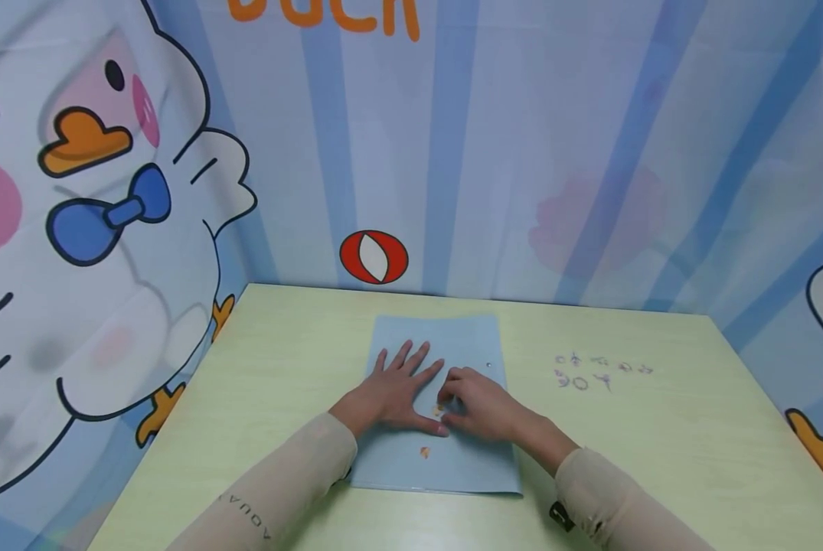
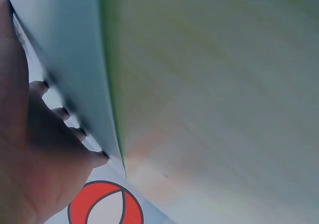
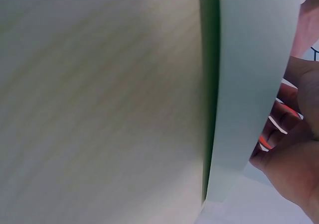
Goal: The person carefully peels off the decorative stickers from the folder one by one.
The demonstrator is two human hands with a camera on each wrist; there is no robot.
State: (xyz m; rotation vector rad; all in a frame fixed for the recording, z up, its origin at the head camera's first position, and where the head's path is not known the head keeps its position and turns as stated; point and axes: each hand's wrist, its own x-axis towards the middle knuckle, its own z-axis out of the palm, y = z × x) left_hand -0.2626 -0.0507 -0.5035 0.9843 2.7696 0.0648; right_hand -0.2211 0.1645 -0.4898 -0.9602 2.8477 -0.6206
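Observation:
A light blue folder (image 1: 452, 467) lies flat on the table. My left hand (image 1: 399, 390) rests on it with fingers spread wide and the thumb reaching toward the right hand. On the folder's right half, my right hand (image 1: 483, 405) has its fingers curled, thumb and index finger at a small orange-and-white sticker (image 1: 438, 411). Fingertips partly cover that sticker. Nearer the front edge lies a second small orange sticker (image 1: 425, 452). Both wrist views look low across the folder, showing the left hand (image 2: 45, 139) and the right hand (image 3: 294, 144) at its surface.
The folder sits on a pale yellow wooden table (image 1: 659, 451). Purple handwriting (image 1: 579, 380) marks the tabletop to the right. A small mark (image 1: 489, 365) shows on the folder's upper right. Behind stands a striped blue backdrop (image 1: 507, 153) with cartoon ducks.

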